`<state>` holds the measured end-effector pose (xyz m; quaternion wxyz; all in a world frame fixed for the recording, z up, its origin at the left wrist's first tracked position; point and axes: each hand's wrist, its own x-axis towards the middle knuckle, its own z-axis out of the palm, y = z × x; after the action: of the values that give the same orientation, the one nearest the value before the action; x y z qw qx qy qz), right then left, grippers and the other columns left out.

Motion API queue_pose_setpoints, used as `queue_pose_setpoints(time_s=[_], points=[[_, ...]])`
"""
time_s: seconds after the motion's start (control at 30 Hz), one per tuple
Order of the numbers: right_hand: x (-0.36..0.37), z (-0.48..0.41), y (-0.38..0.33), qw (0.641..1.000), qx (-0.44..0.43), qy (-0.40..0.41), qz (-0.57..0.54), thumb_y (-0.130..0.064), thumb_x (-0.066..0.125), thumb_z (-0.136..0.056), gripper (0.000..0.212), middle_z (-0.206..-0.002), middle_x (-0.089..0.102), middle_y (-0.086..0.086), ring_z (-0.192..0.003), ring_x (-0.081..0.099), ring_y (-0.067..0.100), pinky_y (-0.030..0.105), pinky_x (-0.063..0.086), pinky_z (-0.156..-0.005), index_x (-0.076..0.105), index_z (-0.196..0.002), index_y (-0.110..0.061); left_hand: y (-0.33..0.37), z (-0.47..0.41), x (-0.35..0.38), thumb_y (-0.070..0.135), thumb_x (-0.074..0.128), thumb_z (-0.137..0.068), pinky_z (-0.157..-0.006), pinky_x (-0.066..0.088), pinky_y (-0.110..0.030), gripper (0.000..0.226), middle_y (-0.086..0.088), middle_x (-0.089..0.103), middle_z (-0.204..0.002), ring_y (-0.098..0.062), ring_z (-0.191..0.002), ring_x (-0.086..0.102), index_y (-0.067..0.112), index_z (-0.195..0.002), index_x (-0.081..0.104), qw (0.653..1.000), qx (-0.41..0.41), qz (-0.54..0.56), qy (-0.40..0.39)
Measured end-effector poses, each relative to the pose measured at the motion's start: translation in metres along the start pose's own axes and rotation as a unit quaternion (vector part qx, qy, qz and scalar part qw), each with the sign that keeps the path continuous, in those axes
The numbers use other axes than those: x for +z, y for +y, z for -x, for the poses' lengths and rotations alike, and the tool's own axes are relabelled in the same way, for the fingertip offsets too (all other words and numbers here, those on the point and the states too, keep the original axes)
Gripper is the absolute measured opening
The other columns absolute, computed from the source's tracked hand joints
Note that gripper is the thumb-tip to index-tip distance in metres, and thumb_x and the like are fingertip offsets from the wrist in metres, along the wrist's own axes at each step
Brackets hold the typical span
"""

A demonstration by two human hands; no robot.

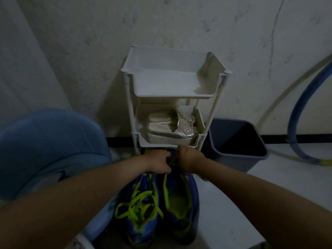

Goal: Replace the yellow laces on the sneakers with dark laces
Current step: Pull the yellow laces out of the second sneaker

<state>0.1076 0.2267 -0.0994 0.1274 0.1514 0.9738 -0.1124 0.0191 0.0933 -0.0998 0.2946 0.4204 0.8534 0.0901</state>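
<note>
Nearest me, 2 blue sneakers (181,229) are sitting side by side, loose yellow laces (138,203) sprawling over the left one. At their far end, my left hand (158,162) and right hand (190,161) are curling tight, each grip pinching the yellow laces, just near of a white rack (206,133) holding silver sandals (168,128).

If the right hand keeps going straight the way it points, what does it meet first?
Probably the nearest tray rim, just beyond the right hand; depth is unclear in the dim light.
</note>
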Motion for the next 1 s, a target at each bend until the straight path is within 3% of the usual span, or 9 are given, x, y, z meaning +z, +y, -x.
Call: queue_pose_setpoints(time_s=[0.2, 0.37, 0.43, 0.53, 0.6, 0.67, 0.83, 0.93, 1.0], points=[[-0.003, 0.001, 0.016, 0.995, 0.061, 0.018, -0.081, -0.03, 0.064, -0.089, 0.031, -0.114, 0.06, 0.008, -0.1, 0.06, 0.024, 0.035, 0.051, -0.081, 0.052, -0.114, -0.016, -0.002, -0.007, 0.002, 0.031, 0.069, -0.088, -0.077, 0.048, -0.025, 0.007, 0.009, 0.065, -0.089, -0.01, -0.086, 0.061, 0.027, -0.081, 0.067, 0.997, 0.003, 0.064, 0.041], [-0.006, 0.0, 0.013, 0.988, 0.008, 0.005, -0.152, -0.034, 0.065, -0.085, 0.057, -0.136, 0.049, 0.007, -0.116, 0.056, 0.024, 0.036, 0.051, -0.094, 0.044, -0.138, -0.027, 0.001, -0.007, -0.001, 0.021, 0.067, -0.088, -0.066, 0.039, -0.019, 0.007, 0.007, 0.063, -0.082, -0.004, -0.074, 0.055, 0.017, -0.085, 0.072, 0.989, 0.008, 0.116, 0.094], [-0.008, 0.002, 0.009, 0.985, 0.003, 0.02, -0.17, -0.033, 0.065, -0.086, 0.061, -0.137, 0.045, 0.008, -0.116, 0.055, 0.026, 0.033, 0.05, -0.09, 0.039, -0.14, -0.026, 0.003, -0.007, -0.006, 0.018, 0.066, -0.09, -0.067, 0.038, -0.021, 0.012, 0.008, 0.061, -0.075, -0.002, -0.069, 0.053, 0.017, -0.078, 0.07, 0.975, -0.001, 0.179, 0.132], [-0.011, 0.007, 0.006, 0.977, 0.032, 0.066, -0.2, -0.03, 0.068, -0.082, 0.046, -0.116, 0.052, 0.004, -0.095, 0.06, 0.021, 0.03, 0.051, -0.07, 0.045, -0.121, -0.021, 0.004, -0.008, -0.01, 0.02, 0.066, -0.091, -0.067, 0.041, -0.025, 0.02, 0.006, 0.058, -0.069, -0.007, -0.068, 0.053, 0.022, -0.071, 0.063, 0.946, -0.014, 0.277, 0.169], [-0.014, 0.007, 0.003, 0.98, 0.05, 0.054, -0.186, -0.031, 0.066, -0.082, 0.023, -0.092, 0.059, 0.002, -0.082, 0.063, 0.02, 0.027, 0.046, -0.059, 0.055, -0.098, -0.018, 0.006, -0.005, -0.009, 0.021, 0.063, -0.093, -0.064, 0.042, -0.024, 0.013, 0.003, 0.059, -0.07, -0.01, -0.068, 0.055, 0.018, -0.08, 0.065, 0.932, -0.019, 0.32, 0.166], [-0.017, 0.008, 0.0, 0.982, 0.053, 0.007, -0.184, -0.035, 0.064, -0.085, 0.018, -0.076, 0.061, 0.002, -0.077, 0.063, 0.018, 0.025, 0.044, -0.057, 0.063, -0.08, -0.018, 0.009, -0.002, -0.009, 0.024, 0.062, -0.094, -0.062, 0.042, -0.022, 0.011, 0.003, 0.062, -0.073, -0.01, -0.068, 0.058, 0.014, -0.094, 0.068, 0.922, -0.022, 0.351, 0.164], [-0.012, 0.012, -0.005, 0.959, 0.033, -0.029, -0.28, -0.026, 0.068, -0.088, 0.022, -0.093, 0.07, 0.013, -0.077, 0.061, 0.014, 0.033, 0.053, -0.075, 0.072, -0.099, -0.007, 0.013, -0.003, -0.01, 0.025, 0.064, -0.093, -0.064, 0.044, -0.023, 0.008, 0.003, 0.063, -0.073, -0.011, -0.066, 0.058, 0.018, -0.093, 0.068, 0.917, -0.016, 0.368, 0.155], [-0.01, 0.01, -0.006, 0.959, 0.05, -0.024, -0.278, -0.025, 0.063, -0.091, 0.019, -0.076, 0.064, 0.006, -0.059, 0.053, 0.01, 0.024, 0.046, -0.058, 0.071, -0.091, -0.007, 0.013, -0.005, -0.009, 0.021, 0.059, -0.096, -0.063, 0.045, -0.022, 0.011, -0.001, 0.063, -0.088, -0.011, -0.07, 0.057, 0.015, -0.103, 0.065, 0.922, -0.032, 0.359, 0.139], [-0.01, 0.007, -0.005, 0.948, 0.077, -0.01, -0.309, -0.028, 0.065, -0.09, 0.021, -0.069, 0.062, 0.002, -0.059, 0.056, 0.012, 0.024, 0.046, -0.058, 0.07, -0.085, -0.008, 0.011, -0.006, -0.008, 0.014, 0.055, -0.097, -0.063, 0.046, -0.022, 0.016, -0.002, 0.064, -0.096, -0.011, -0.07, 0.057, 0.013, -0.109, 0.064, 0.935, -0.049, 0.335, 0.102]])
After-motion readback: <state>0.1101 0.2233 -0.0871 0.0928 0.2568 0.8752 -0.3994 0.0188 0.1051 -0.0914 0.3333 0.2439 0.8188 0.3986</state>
